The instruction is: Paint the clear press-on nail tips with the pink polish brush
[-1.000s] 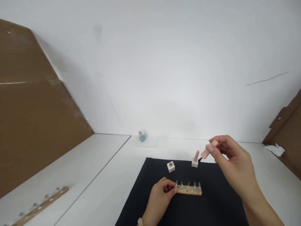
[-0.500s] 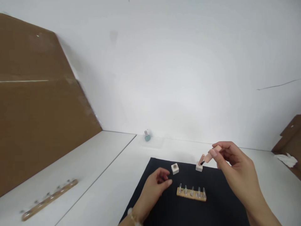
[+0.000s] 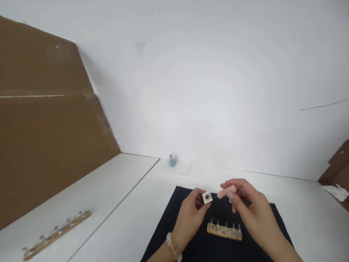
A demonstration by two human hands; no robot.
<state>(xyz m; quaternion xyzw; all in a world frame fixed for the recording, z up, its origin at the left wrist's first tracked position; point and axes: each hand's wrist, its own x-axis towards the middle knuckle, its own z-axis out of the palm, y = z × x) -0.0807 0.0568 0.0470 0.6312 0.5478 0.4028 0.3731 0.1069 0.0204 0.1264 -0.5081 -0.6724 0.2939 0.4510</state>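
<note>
My left hand (image 3: 192, 211) holds a square white nail polish bottle (image 3: 207, 198), tilted so that its dark open neck faces me. Between the thumb and fingers of my right hand (image 3: 247, 205) is a pink nail polish brush cap (image 3: 226, 191). Its thin brush tip points left at the bottle, a small gap away. Below both hands lies a wooden strip (image 3: 224, 232) with several clear nail tips standing upright on it. A second bottle is mostly hidden behind my right fingers.
A black mat (image 3: 199, 245) lies under the hands on the white table (image 3: 114, 233). Another wooden strip with clear tips (image 3: 57, 234) is at left. A teal bottle (image 3: 172, 162) stands at the back wall. Cardboard (image 3: 54, 145) rises at left; white tissue (image 3: 336, 191) lies far right.
My left hand has taken hold of the open bottle and lifted and tilted it. My right hand has moved left with the brush cap, away from the second bottle and close to the first.
</note>
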